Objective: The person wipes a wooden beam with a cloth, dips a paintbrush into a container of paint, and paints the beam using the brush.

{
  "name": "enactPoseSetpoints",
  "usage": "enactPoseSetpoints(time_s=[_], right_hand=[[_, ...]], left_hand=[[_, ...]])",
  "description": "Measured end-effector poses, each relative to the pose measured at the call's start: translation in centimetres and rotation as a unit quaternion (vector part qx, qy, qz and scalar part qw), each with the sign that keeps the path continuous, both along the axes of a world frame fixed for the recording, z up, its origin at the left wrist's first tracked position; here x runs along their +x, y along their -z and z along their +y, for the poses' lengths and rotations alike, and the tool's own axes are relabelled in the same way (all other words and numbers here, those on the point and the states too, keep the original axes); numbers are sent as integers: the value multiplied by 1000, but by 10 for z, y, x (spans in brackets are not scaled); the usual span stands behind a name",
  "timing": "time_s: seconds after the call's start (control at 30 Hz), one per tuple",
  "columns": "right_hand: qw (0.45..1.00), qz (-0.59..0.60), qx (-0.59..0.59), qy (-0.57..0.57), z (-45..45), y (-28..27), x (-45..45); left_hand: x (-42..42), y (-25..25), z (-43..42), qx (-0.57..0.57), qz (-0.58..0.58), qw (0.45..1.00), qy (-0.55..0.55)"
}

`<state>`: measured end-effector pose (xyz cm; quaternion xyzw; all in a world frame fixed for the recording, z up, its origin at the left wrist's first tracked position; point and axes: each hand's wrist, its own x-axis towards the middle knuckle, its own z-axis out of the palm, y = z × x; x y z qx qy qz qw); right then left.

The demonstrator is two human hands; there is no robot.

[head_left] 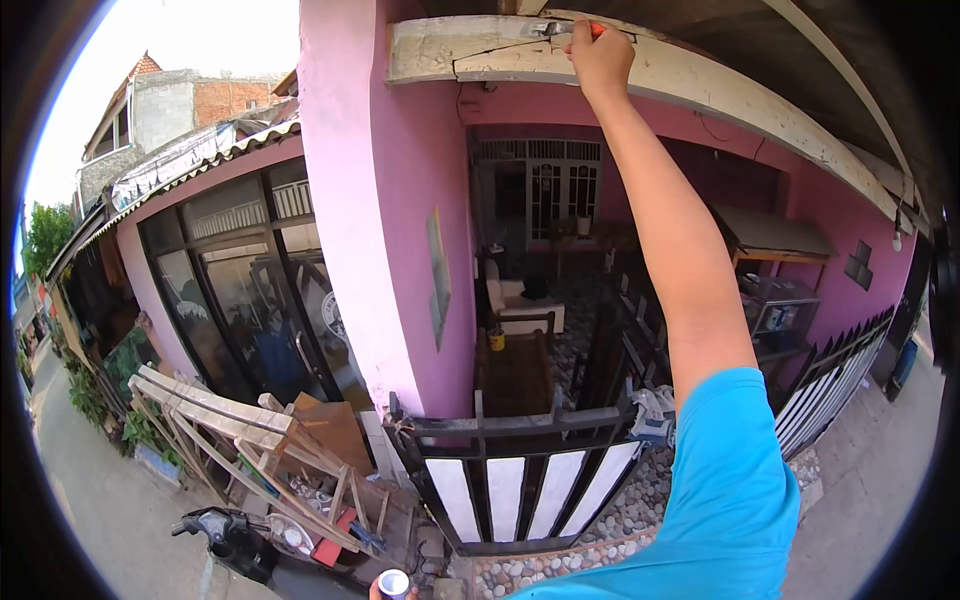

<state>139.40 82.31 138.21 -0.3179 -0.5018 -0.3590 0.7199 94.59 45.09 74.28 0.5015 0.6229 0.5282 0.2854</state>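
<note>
My right hand [602, 62] is raised high, its fingers closed around a small paintbrush [556, 30] with an orange handle and a metal band. The brush head lies against the face of a cream-painted wooden beam [490, 62], which has a dark crack below the brush. At the bottom edge, my left hand [376, 592] shows only in part, closed around a small white cup [394, 582]. The cup is upright with its open top facing me; I cannot make out its contents.
A pink pillar [345, 200] supports the beam's left end. Below stands a black-and-white metal fence [520, 490]. A wooden trestle [225, 410] and a parked motorbike [240, 545] are at the lower left. A bulb [897, 242] hangs at the right.
</note>
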Motion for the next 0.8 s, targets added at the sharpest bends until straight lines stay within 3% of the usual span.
enactPoseSetpoints(time_s=[0.03,0.13,0.2,0.3,0.43,0.5,0.53,0.6,0.77,0.8], right_hand=[[998,42,-29,-32,-17,3,9],[996,64,-20,64,-30,-5,59],[964,-4,42,261,-62,-1,51],[957,-63,11,282,-66,7,15],[966,-160,31,199,-44,23,-67],[985,-166,28,37,-31,21,-105],[985,-168,28,31,-21,16,-119],[986,-107,54,-120,-5,3,-145],[984,-48,73,-156,33,-16,-171],[991,-42,30,-125,36,-17,-168]], left_hand=[[-1,2,2,7,-21,1000,10],[-3,6,4,20,-7,1000,13],[-4,6,4,8,10,1000,-1],[-7,10,6,7,27,1000,-8],[-4,-11,0,5,5,1000,-12],[-3,-15,-5,8,9,1000,-15],[-4,-11,-7,7,7,1000,-21],[-5,-5,-13,-1,31,998,-56],[-10,6,-25,-30,7,997,-77],[-11,6,-26,-49,8,995,-86]])
